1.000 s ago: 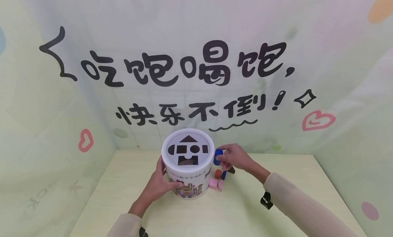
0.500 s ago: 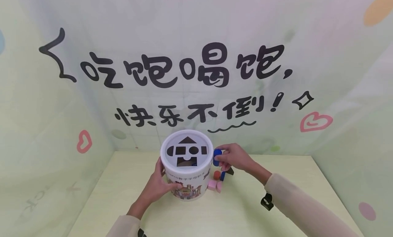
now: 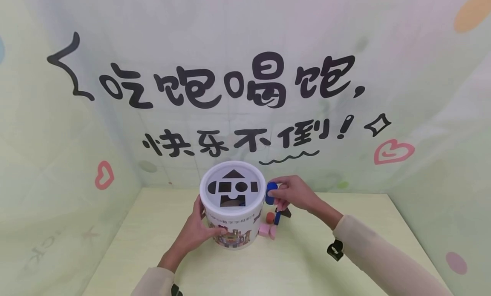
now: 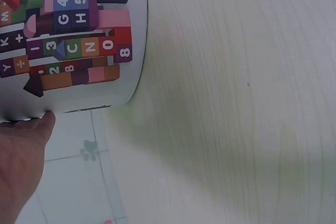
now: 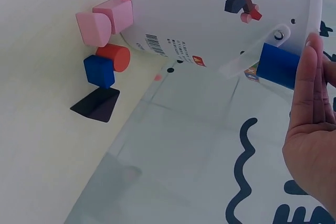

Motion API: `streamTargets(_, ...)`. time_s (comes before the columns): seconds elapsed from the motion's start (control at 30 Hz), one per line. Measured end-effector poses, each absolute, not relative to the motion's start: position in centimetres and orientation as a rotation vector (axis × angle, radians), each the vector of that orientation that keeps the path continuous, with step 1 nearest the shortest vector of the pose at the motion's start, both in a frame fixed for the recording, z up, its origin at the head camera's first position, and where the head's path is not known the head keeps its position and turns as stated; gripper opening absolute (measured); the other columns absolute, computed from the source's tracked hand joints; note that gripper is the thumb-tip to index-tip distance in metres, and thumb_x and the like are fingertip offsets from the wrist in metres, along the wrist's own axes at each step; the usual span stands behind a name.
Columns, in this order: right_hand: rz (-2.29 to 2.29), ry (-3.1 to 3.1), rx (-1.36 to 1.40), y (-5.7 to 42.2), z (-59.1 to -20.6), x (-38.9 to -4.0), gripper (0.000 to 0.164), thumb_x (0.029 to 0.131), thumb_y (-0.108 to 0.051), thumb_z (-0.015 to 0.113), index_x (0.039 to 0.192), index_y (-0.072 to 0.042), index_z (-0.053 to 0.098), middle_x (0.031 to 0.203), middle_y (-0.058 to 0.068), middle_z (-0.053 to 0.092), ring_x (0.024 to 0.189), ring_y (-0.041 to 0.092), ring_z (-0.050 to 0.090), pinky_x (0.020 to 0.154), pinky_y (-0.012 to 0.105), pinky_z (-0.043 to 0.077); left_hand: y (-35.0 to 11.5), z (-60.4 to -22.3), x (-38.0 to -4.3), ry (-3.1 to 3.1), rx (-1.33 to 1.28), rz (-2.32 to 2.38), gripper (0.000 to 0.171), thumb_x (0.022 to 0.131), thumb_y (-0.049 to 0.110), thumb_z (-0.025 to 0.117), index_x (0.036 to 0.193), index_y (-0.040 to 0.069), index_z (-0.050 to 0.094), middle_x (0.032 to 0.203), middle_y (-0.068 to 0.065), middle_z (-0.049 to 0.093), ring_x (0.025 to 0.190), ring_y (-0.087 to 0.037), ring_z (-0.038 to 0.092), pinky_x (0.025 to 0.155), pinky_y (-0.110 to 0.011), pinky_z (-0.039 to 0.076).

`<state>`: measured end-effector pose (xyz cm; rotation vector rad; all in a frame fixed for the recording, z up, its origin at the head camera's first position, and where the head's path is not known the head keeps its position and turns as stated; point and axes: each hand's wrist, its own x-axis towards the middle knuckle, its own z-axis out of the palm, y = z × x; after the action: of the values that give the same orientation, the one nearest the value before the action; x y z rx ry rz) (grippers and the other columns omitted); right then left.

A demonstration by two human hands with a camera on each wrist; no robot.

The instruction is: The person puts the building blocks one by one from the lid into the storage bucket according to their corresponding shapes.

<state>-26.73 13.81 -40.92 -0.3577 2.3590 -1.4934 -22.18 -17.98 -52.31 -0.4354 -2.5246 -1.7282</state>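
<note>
My right grip point(image 3: 292, 193) pinches a blue cylinder point(image 5: 278, 66) at three o'clock of the bucket point(image 3: 235, 219), which my left grip point(image 3: 200, 230) clasps wide at eight, presumably for steadiness.

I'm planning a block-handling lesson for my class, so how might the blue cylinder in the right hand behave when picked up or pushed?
The blue cylinder is probably stiff: its edges look crisp and undented. It seems fairly light, since the right hand holds it up. Its rounded side suggests it could roll if laid down and pushed.
</note>
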Motion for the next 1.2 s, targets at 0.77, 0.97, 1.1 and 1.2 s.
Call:
streamTargets(0.77,-1.526,2.381,-0.431,13.8,-37.0,-26.6,0.044,0.089,-0.016,0.072,0.128,0.0,0.059,0.073,0.015,0.069,0.058,0.022,0.068,0.063,0.041,0.063,-17.9,-52.4,-22.2,-2.506,-0.465,-1.756,0.123,0.063,0.033,0.092,0.155,0.027,0.01,0.15,0.0,0.038,0.141,-0.034,0.035,0.113,-0.06,0.029)
streamTargets(0.97,-1.528,2.393,-0.426,13.7,-36.4,-26.7,0.048,0.089,-0.016,0.071,0.131,0.0,0.057,0.073,0.015,0.07,0.059,0.022,0.068,0.064,0.039,0.063,-17.9,-52.4,-22.2,-2.5,-0.476,-1.75,0.124,0.063,0.033,0.092,0.155,0.027,0.01,0.149,0.0,0.039,0.14,-0.034,0.036,0.113,-0.061,0.029)
streamTargets(1.1,-1.553,2.378,-0.419,13.1,-36.4,-26.8,0.045,0.089,-0.016,0.072,0.129,-0.001,0.059,0.072,0.013,0.069,0.058,0.022,0.068,0.063,0.038,0.063,-18.0,-52.4,-22.2,-2.508,-0.467,-1.743,0.123,0.063,0.034,0.092,0.155,0.03,0.01,0.149,0.001,0.038,0.14,-0.033,0.035,0.113,-0.061,0.029)
streamTargets(1.2,-1.58,2.348,-0.42,12.5,-36.8,-26.9,0.044,0.088,-0.015,0.072,0.128,0.0,0.059,0.071,0.012,0.069,0.058,0.021,0.068,0.063,0.039,0.063,-18.1,-52.4,-22.1,-2.513,-0.453,-1.741,0.124,0.062,0.035,0.092,0.155,0.028,0.01,0.15,0.0,0.038,0.141,-0.033,0.034,0.113,-0.06,0.029)
